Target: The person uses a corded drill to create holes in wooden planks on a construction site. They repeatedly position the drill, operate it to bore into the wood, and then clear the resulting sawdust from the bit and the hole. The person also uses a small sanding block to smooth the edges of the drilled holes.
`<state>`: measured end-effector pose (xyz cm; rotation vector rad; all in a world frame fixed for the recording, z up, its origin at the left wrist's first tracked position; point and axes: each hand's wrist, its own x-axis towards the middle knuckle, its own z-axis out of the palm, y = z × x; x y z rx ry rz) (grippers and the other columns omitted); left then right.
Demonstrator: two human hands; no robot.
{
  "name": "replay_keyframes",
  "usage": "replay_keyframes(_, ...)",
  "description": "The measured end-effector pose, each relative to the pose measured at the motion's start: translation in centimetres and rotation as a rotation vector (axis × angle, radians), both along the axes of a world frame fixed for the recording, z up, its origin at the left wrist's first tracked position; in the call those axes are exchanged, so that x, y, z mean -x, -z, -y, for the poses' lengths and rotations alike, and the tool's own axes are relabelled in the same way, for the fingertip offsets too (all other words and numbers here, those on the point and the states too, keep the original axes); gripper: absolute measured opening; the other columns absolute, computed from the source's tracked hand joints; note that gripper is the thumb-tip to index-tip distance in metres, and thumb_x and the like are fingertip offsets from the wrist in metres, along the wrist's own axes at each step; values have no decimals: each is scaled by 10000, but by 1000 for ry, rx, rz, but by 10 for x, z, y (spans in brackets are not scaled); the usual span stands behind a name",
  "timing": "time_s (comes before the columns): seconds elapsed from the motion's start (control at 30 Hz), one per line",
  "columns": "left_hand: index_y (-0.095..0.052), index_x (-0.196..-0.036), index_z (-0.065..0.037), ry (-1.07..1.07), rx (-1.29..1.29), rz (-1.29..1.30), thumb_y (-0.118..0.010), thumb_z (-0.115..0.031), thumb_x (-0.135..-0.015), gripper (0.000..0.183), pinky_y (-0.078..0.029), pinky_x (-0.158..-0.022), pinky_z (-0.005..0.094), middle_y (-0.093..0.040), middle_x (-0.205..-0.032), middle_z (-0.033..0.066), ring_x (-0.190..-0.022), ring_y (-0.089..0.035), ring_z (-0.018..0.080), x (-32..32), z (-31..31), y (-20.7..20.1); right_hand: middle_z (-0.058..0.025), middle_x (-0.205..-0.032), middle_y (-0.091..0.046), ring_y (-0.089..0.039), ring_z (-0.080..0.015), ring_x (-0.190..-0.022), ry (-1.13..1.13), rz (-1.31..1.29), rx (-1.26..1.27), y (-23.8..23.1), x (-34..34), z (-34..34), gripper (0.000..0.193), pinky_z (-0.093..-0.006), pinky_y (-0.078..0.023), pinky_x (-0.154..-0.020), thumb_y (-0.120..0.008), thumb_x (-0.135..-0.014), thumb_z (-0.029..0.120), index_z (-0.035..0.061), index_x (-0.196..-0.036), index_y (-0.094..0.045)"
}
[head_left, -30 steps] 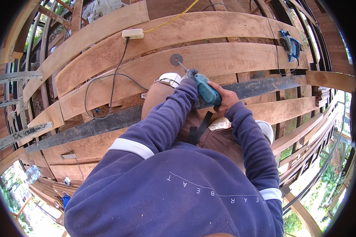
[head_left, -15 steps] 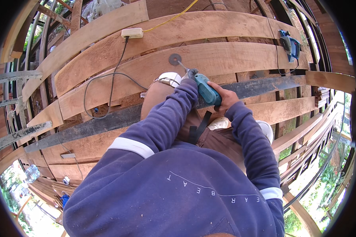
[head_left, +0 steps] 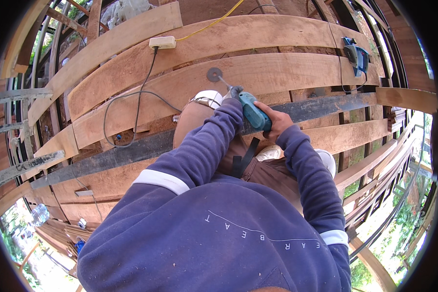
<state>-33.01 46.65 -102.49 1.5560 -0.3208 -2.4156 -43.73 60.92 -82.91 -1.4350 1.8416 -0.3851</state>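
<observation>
Both my hands are on a teal power drill held at a slant above the boards. My right hand is closed around its rear end. At the front of the body is my left hand, mostly hidden by its sleeve; what shows looks grey and wrapped around the tool. A thin shaft runs forward from there to a round grey disc. That disc lies over a long wooden plank; whether it touches the wood I cannot tell.
A white power strip with a yellow cord and a looped dark cable lies on the planks at the left. A blue electric planer rests at the right. A dark beam crosses near my knees, and gaps separate the planks.
The disc has shifted very slightly to the left and nearer to me. My hands keep their hold on the drill with hardly any movement.
</observation>
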Motion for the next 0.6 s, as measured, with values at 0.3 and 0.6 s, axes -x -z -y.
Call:
replay_keyframes(0.3, -663, -970, -75, -58, -30, -83, -600, -395, -885, 337, -584, -701, 465, -713, -856, 148, -707, -677, 338, -1, 1, 0, -227, -1054, -690, -679, -418, -987, -19, -1, -15, -3, 1, 4, 948, -445, -551, -857, -734, -674, 17, 322, -1512, -413)
replay_keyframes(0.6, -664, -994, -67, -60, -50, -51, -599, -399, -881, 357, -572, -712, 455, -710, -870, 155, -702, -670, 333, -5, 4, -22, -257, -1044, -687, -674, -452, -971, -61, -4, 16, -5, 3, 10, 977, -446, -560, -831, -720, -635, 4, 296, -1516, -414)
